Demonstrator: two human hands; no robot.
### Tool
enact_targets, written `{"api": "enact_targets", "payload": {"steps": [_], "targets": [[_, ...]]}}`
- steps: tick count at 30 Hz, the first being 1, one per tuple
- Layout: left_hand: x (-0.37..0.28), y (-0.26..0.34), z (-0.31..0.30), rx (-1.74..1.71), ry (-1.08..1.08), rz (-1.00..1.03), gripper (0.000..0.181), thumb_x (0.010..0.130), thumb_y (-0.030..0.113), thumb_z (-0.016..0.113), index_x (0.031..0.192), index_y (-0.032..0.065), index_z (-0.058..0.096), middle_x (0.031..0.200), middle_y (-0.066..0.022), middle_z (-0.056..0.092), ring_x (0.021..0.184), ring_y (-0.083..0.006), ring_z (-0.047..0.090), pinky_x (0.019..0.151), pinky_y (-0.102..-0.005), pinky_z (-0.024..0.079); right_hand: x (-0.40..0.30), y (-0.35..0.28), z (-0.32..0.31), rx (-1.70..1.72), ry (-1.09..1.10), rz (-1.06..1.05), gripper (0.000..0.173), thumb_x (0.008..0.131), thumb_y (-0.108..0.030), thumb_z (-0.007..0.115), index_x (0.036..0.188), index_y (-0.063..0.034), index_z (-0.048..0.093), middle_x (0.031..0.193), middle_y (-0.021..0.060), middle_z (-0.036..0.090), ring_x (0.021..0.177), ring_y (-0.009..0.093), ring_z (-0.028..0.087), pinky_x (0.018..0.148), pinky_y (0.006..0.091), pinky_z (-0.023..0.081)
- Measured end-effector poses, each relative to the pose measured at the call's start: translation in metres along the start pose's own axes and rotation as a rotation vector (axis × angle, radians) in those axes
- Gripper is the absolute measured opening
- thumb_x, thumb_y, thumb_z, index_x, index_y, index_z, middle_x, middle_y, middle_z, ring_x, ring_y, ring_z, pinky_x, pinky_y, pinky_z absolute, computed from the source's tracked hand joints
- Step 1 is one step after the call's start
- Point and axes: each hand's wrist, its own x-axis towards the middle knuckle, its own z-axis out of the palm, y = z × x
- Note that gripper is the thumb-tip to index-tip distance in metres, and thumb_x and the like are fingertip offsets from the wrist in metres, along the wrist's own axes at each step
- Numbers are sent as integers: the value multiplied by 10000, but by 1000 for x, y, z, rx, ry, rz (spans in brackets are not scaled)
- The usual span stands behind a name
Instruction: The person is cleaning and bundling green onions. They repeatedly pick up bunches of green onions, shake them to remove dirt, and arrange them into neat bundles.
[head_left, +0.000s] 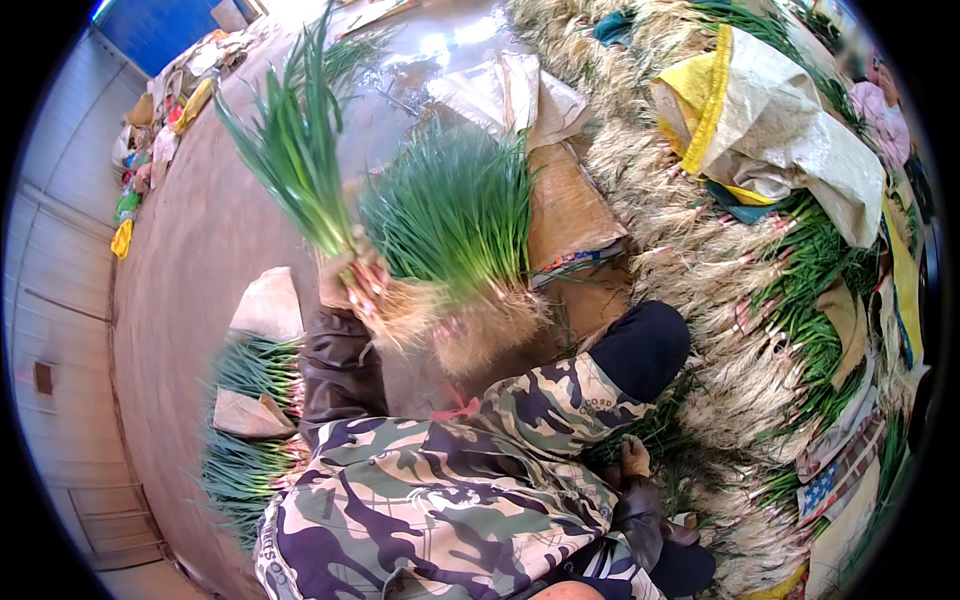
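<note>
My left hand (335, 279), in a tan glove below a brown sleeve, grips a bunch of green onions (304, 180) near its pinkish bulbs. Its leaves point away from me, and the pale roots hang toward my lap. Just right of it, a larger bunch of green onions (465, 217) rests with its roots (491, 330) toward me, beside a tan sack (570, 202). Low by my right knee is my right hand (635, 457), close to some dark green leaves (664, 424). Its fingers are small and partly hidden, so whether they hold anything is unclear.
A long heap of green onions (705, 300) with roots outward fills the right side, partly under a white sack (795, 135) with yellow trim. Stacked green onions (251, 465) lie at my left. A person (881, 112) is at the far right. Sacks (172, 112) line the wall.
</note>
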Motion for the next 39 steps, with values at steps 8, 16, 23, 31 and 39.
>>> {"api": "enact_targets", "payload": {"steps": [8,16,23,31,39], "targets": [[-38,-188,-186,76,509,-640,389,825,308,593,1106,43,545,880,-126,608,716,-263,599,574,-420,523,-11,4,2,-87,-35,-28,249,857,-219,502,1024,-51,578,896,132,632,802,247,606,699,348,473],[-24,-178,-155,160,468,-829,480,885,416,479,1044,-28,567,746,-215,646,528,-308,626,399,-381,512,-18,-19,1,-74,-131,108,227,844,-191,528,954,3,571,892,201,612,857,342,589,743,400,438],[-11,-169,-159,359,301,-1032,382,875,361,505,1020,19,594,715,-158,640,500,-258,593,426,-362,484,-12,-34,0,-300,-131,106,224,834,-196,523,929,1,569,856,192,620,826,344,592,738,396,444],[-15,-181,-173,939,800,-405,670,627,227,798,1109,-95,464,904,-170,611,726,-271,591,637,-351,480,-12,-25,1,-199,-112,-27,234,850,-210,509,1007,-53,581,919,162,619,870,325,593,753,377,455],[18,-205,-162,1423,982,-296,982,522,353,832,1229,-141,364,1104,-256,554,1054,-344,536,934,-347,403,-13,-9,7,-175,-51,-36,207,845,-186,500,923,-5,563,822,143,628,754,292,595,705,361,451]]}}
